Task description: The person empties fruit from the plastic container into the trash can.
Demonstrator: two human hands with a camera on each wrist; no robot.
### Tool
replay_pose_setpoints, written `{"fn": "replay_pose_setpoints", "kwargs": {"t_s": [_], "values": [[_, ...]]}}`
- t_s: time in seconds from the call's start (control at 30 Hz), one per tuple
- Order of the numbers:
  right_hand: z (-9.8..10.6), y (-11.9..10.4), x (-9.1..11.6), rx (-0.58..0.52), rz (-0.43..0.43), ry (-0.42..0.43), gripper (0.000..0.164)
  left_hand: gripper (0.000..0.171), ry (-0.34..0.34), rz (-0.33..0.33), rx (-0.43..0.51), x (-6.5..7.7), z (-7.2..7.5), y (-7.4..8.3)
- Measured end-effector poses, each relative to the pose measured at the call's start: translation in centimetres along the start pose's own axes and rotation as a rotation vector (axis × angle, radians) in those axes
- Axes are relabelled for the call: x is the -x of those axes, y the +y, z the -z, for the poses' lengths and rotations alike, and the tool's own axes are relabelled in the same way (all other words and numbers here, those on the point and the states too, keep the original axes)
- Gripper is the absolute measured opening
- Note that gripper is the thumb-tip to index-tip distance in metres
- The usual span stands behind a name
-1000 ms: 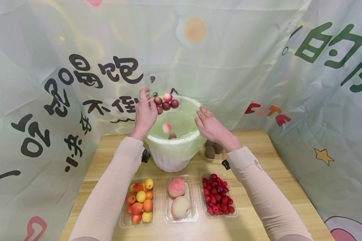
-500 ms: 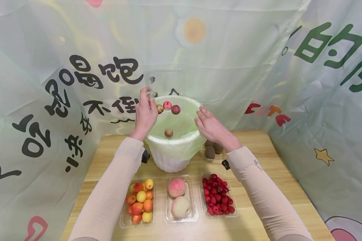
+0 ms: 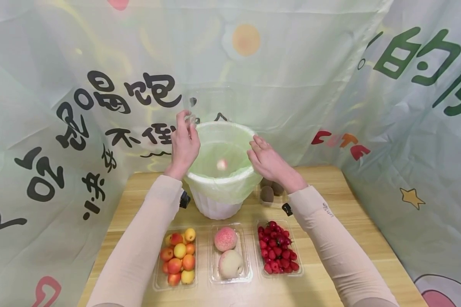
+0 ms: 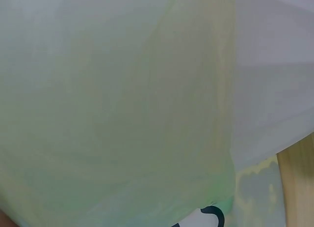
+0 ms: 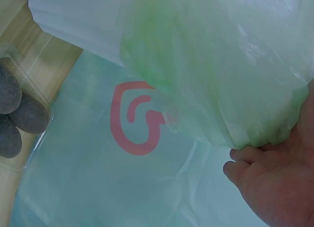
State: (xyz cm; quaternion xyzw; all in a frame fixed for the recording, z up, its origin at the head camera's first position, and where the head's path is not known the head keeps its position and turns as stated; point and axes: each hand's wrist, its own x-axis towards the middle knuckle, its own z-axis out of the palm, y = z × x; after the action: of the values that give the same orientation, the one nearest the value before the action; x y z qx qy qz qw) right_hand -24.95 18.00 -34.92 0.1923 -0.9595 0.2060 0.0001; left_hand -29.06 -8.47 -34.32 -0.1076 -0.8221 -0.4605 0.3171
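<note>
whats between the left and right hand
In the head view, the open white bin, lined with a translucent green bag, and one blurred pinkish-white fruit; the clear plastic clamshell at the left hand also reaches into that stretch.

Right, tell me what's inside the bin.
A blurred pinkish fruit shows in the bin against its green liner. The near rim covers the bottom, so anything there is hidden.

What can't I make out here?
Head: the bottom of the bin, hidden by its near side.
Head: the small fruit's kind, blurred.
Right wrist: two dark fruits, partly cut off by the left edge.
Left wrist: the left hand, nearly all out of frame.
</note>
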Motion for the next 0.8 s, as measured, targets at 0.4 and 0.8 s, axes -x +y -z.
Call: {"fn": "replay_pose_setpoints", "kwargs": {"t_s": [0.4, 0.8], "values": [[-0.07, 0.04, -0.06, 0.002, 0.004, 0.004, 0.062, 0.034, 0.0, -0.002, -0.002, 0.09, 0.21, 0.14], [0.0, -0.03, 0.04, -0.011, -0.005, -0.005, 0.064, 0.04, -0.064, 0.028, 0.01, -0.06, 0.58, -0.14]]}}
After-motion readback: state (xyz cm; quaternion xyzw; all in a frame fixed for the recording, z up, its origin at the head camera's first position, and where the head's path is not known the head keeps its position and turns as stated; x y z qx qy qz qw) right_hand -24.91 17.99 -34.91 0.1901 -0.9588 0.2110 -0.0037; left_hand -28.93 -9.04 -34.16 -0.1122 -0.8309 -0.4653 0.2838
